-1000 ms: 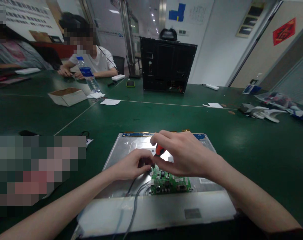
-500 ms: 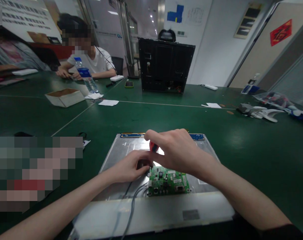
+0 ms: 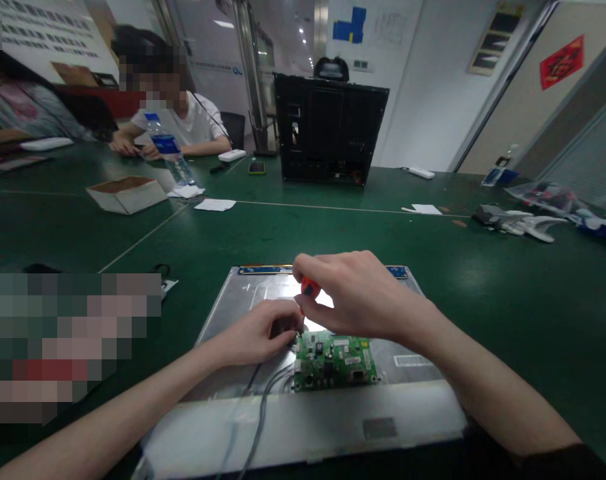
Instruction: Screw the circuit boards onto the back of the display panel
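My right hand [image 3: 355,293] is closed round the red and black handle of a screwdriver [image 3: 310,288], held upright over a green circuit board [image 3: 335,360]. My left hand [image 3: 265,330] is at the board's upper left corner, thumb and fingertips pinched together by the screwdriver's lower end. What they pinch is too small to make out. The board lies on the silver metal back of a flat display panel [image 3: 223,320]. Grey cables [image 3: 263,420] run from the board's left side toward me. A blue strip board [image 3: 263,270] lines the panel's far edge, partly hidden behind my right hand.
A black monitor housing [image 3: 330,127] stands across the green table [image 3: 303,233]. Left of it are a bottle [image 3: 170,153], an open box [image 3: 127,195] and a seated person [image 3: 197,120]. Plastic-wrapped items [image 3: 543,200] lie at the right. A blurred patch covers the near left.
My right hand has tilted slightly, and more of the screwdriver's red handle shows. My left hand stays pinched at the board's corner. The view has shifted a little.
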A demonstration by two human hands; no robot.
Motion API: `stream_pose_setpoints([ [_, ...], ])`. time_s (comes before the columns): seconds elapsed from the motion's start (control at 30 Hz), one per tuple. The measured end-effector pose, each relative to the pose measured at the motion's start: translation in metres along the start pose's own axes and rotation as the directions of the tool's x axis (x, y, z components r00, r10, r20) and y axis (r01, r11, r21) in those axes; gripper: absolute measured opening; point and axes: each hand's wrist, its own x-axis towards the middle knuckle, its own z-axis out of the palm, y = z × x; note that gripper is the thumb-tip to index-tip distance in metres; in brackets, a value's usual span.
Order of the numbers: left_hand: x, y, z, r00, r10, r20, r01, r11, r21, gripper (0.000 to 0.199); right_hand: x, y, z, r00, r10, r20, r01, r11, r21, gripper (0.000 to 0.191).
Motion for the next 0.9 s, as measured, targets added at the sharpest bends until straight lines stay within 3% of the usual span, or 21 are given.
stream_pose_setpoints([
  [0.1, 0.0019, 0.0005, -0.0013, 1.000, 0.011, 0.011, -0.011, 1.000, -0.003, 0.008, -0.0021, -0.0006, -0.0005, 1.000, -0.016, -0.001, 0.016, 1.000, 0.019, 0.013],
  [0.23, 0.0020, 0.0009, -0.0012, 0.999, 0.011, 0.046, -0.009, 0.999, -0.051, 0.013, -0.0028, -0.0004, 0.0013, 0.998, 0.061, -0.006, -0.061, 0.998, -0.012, 0.021],
  [0.37, -0.0002, -0.0013, 0.0004, 1.000, -0.002, 0.014, 0.002, 1.000, -0.015, 0.010, -0.0032, -0.0010, 0.0013, 0.997, 0.072, 0.014, -0.072, 0.997, -0.009, 0.010],
  [0.47, -0.0004, -0.0021, 0.0008, 1.000, 0.008, 0.013, -0.007, 1.000, -0.025, 0.010, -0.0040, -0.0012, 0.0002, 0.997, 0.069, 0.029, -0.070, 0.997, 0.037, 0.013],
  [0.63, 0.0007, -0.0022, 0.0003, 0.998, 0.048, 0.028, -0.047, 0.998, -0.035, 0.010, -0.0031, 0.0007, 0.0008, 0.988, 0.144, 0.055, -0.143, 0.989, -0.032, 0.018],
  [0.8, 0.0003, -0.0026, 0.0003, 0.998, 0.062, 0.020, -0.062, 0.998, -0.018, 0.009, -0.0038, 0.0003, 0.0013, 0.996, 0.065, 0.067, -0.068, 0.997, 0.037, 0.018],
  [0.9, -0.0001, -0.0030, 0.0011, 0.998, 0.066, 0.014, -0.066, 0.998, -0.019, 0.011, -0.0039, -0.0002, 0.0026, 0.994, 0.092, 0.055, -0.092, 0.996, 0.001, 0.018],
])
